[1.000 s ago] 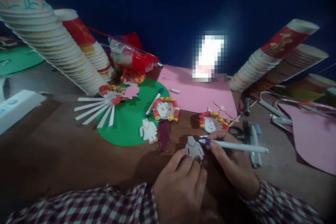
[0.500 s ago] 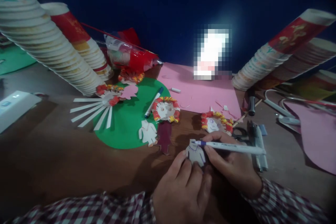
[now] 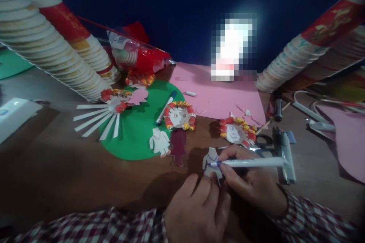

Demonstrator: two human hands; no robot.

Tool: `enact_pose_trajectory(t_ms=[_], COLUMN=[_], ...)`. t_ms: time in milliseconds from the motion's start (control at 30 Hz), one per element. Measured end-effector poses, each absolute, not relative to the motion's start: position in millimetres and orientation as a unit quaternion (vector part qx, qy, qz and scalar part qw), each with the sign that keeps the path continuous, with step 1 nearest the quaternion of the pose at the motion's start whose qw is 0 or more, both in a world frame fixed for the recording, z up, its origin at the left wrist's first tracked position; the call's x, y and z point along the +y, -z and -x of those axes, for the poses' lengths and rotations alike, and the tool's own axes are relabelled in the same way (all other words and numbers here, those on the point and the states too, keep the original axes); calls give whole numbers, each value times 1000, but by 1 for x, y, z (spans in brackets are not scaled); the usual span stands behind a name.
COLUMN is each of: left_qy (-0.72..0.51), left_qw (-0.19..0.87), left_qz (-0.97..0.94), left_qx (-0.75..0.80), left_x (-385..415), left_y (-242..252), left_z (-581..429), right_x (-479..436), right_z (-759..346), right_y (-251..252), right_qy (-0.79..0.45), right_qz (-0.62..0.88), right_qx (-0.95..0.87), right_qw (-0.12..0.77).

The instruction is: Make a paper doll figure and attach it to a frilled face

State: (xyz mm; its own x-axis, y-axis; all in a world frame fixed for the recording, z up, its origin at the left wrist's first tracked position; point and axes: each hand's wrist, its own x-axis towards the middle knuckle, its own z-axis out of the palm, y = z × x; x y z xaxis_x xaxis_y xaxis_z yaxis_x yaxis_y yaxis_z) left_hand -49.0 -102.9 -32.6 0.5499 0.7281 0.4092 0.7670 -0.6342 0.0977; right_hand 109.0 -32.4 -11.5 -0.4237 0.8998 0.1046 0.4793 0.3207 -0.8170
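My right hand (image 3: 253, 184) pinches a white marker pen (image 3: 256, 162) with a purple end, its tip touching a small white paper body cutout (image 3: 211, 152). Purple lines are drawn on this cutout around the neck and arm. My left hand (image 3: 196, 209) has its fingers bent over the cutout's lower part, which they partly hide, pinning it on the table. Left of it lie another white body cutout (image 3: 160, 141) and a dark maroon one (image 3: 178, 148). Two paper faces ringed with red and yellow curls, one left (image 3: 179, 115) and one right (image 3: 234, 133), lie just beyond.
Tall paper cup stacks lean at left (image 3: 54, 45) and right (image 3: 308, 53). A green paper disc (image 3: 134, 140) and a pink sheet (image 3: 196, 79) cover the table's middle. Scissors (image 3: 264, 139) and several markers (image 3: 286, 155) lie beside my right hand. A white box (image 3: 18, 115) stands far left.
The pen tip has moved from the cutout's neck down to its arm side. My left fingers have slid lower on the cutout, and the view has shifted slightly.
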Motion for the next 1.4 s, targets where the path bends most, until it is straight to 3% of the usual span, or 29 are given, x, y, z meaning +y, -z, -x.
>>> enact_pose_trajectory(t_ms=[400, 867, 1400], left_qy=[262, 268, 270], left_qw=[88, 56, 55], left_qz=[857, 846, 852], left_qx=[-434, -457, -445], left_x=[-106, -108, -109], left_y=[36, 35, 37], left_z=[46, 44, 45], right_x=[-34, -34, -34], right_z=[-108, -109, -107], right_y=[15, 15, 15], right_qy=[-360, -366, -321], right_qz=[463, 443, 492], right_qx=[-769, -787, -763], right_qw=[252, 225, 270])
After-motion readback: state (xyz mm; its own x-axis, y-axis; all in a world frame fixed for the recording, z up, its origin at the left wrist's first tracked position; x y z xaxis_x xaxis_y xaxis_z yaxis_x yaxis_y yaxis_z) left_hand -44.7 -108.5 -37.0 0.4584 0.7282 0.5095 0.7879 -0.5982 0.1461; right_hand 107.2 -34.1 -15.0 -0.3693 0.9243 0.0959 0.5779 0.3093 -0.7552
